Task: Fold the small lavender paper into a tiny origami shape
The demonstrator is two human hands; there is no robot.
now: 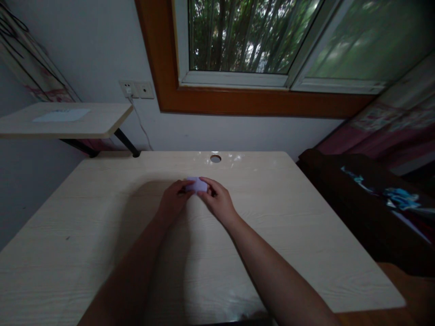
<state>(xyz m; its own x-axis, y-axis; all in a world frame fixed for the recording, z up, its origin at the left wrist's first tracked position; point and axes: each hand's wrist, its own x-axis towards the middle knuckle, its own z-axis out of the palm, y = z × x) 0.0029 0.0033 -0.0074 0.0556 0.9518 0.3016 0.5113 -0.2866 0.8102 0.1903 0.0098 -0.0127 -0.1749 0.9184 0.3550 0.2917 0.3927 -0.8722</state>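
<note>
**Q:** State of each grip?

**A:** The left grip [175, 197] and the right grip [217, 199] are both narrow. Each pinches one side of the lilac paper piece [197, 184] with the fingertips.

**Q:** Location of the piece?

**A:** It is between the two grips, over the middle of the bench [306, 217], on the near side of the cable hole [215, 158]. It cannot be told whether it rests on the bench.

**Q:** Recommended handling?

**A:** The piece looks thin and likely to crease.
1. Pinch it at the edges only.
2. Apply light, even pressure from both sides.
3. Brace the wrists on the bench.
4. The light is dim, so check edge alignment by touch as well as by eye.

**Q:** Surroundings?

**A:** The side shelf [68, 120] and the wall socket [136, 89] are well apart from the grips.
</note>
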